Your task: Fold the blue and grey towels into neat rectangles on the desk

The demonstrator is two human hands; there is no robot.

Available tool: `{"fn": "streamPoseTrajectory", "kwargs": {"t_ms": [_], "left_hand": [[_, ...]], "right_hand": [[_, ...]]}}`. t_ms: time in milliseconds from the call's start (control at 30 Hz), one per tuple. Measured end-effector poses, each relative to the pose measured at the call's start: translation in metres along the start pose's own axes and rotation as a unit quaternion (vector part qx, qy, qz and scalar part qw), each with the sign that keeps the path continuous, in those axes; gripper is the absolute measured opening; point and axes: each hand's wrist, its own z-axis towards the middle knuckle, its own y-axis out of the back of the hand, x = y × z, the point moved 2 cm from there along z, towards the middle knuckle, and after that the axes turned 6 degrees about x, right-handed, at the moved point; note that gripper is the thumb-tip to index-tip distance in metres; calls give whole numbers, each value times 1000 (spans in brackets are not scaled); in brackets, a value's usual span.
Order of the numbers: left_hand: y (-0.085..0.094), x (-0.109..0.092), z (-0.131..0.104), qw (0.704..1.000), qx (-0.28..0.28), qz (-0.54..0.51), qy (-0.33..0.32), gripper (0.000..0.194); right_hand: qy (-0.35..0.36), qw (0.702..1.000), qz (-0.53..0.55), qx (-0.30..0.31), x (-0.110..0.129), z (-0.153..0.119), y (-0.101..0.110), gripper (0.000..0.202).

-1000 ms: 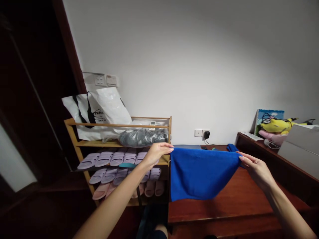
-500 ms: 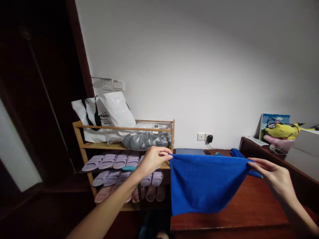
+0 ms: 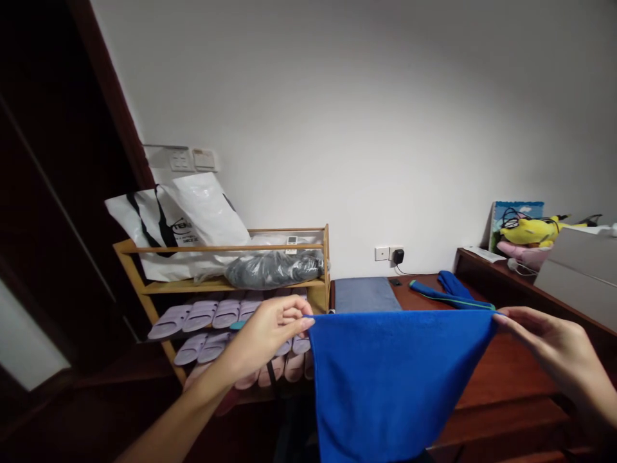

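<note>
A blue cloth (image 3: 390,379), like a small towel, hangs spread between my hands with its top edge pulled straight. My left hand (image 3: 272,328) pinches its upper left corner, in front of the shoe rack. At the upper right corner, my right hand (image 3: 554,341) grips the fabric between thumb and fingers, over the wooden bench (image 3: 506,373). The cloth's lower edge runs down to the bottom of the view and covers part of the bench. Behind it on the bench lie more folded blue fabric pieces (image 3: 453,292) with a green trim.
A wooden shoe rack (image 3: 139,270) on the left holds rows of slippers (image 3: 200,316), a white bag (image 3: 193,218) and a plastic-wrapped dark bundle (image 3: 274,269). A grey-blue cushion (image 3: 366,294) lies by the wall. A black plug (image 3: 398,256) and a yellow plush toy (image 3: 530,231) are farther right.
Both hands have come nearer and slightly lower with the cloth, which now looks larger and spread wider. The view has shifted, showing more of the cushion and the blue fabric behind.
</note>
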Motion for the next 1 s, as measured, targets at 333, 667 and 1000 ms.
{"fn": "streamPoseTrajectory", "kwargs": {"t_ms": [333,667,1000], "left_hand": [[-48,116,67,993,-49,-105,-8,22],[-68,200,157,978,-81,-146,122,19],[-93,257,209,932,-141,-235,238,30]], "right_hand": [[-77,990,43,110,-51,8,-81,41],[-140,982,104,71,-104,45,-161,33],[-251,940,222,62,-163,75,-248,29]]}}
